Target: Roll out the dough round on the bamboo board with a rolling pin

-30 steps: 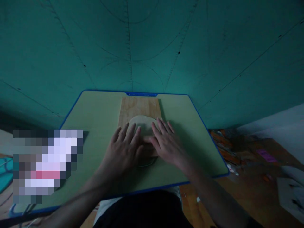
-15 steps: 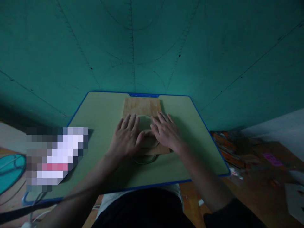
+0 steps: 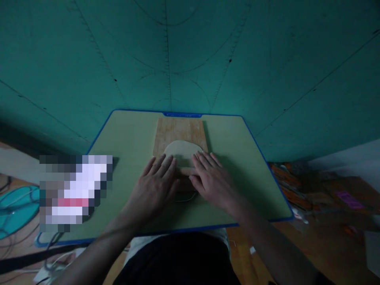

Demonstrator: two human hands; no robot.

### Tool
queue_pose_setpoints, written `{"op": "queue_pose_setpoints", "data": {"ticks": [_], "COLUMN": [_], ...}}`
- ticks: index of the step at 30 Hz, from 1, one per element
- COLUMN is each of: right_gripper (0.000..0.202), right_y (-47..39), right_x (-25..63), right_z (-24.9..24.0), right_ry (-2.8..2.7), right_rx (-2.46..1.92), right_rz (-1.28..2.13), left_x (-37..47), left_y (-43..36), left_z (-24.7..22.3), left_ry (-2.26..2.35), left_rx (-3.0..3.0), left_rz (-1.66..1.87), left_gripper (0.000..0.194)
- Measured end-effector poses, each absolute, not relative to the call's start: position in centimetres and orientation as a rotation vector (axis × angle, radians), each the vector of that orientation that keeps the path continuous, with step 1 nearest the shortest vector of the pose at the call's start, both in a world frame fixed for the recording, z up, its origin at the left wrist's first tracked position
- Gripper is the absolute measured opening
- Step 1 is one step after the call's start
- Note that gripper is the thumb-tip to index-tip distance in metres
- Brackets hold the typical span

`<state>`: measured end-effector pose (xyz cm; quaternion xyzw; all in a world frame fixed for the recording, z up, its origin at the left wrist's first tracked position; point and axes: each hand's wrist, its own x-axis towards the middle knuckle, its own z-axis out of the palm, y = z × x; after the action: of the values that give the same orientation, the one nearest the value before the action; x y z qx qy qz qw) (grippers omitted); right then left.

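Counter [image 3: 130, 134]: wooden board [image 3: 181, 128] mid, toward 12 o'clock. Dough sheet [image 3: 182, 148] on board's 6 o'clock half. Left hand [image 3: 156, 182] at 9, right hand [image 3: 212, 176] at 3; both grips unclenched, fingers extended over the rolling pin [image 3: 186, 171], lying 9-to-3.

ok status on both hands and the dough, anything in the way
Left hand and right hand over rolling pin, fingers extended. Dough flat on wooden board. No obstruction visible.

At centre frame, my board [image 3: 181, 128] and rolling pin [image 3: 185, 171] look wooden, my dough [image 3: 181, 148] smooth and matt, my tabletop [image 3: 130, 136] matt.
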<state>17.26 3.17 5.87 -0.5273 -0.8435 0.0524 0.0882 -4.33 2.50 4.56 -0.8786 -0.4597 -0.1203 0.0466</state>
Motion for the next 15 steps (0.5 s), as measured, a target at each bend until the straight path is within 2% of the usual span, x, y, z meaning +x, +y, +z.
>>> {"op": "queue_pose_setpoints", "data": {"ticks": [9,15], "right_gripper": [0.057,0.060], "right_y": [-1.0,1.7], "right_x": [17.8,17.7], "right_z": [5.5,5.0], "right_ry": [-2.585,-2.559], "right_rx": [-1.451,-1.443], "right_rz": [0.131,0.076], "left_x": [-5.7,-5.4], "left_y": [-1.6,0.9], "left_z": [4.4,4.3], "left_ry": [-1.239,-1.290], "left_rx": [-2.674,-2.694], "left_rz": [-0.431,-0.445], "left_gripper": [0.056,0.053]}}
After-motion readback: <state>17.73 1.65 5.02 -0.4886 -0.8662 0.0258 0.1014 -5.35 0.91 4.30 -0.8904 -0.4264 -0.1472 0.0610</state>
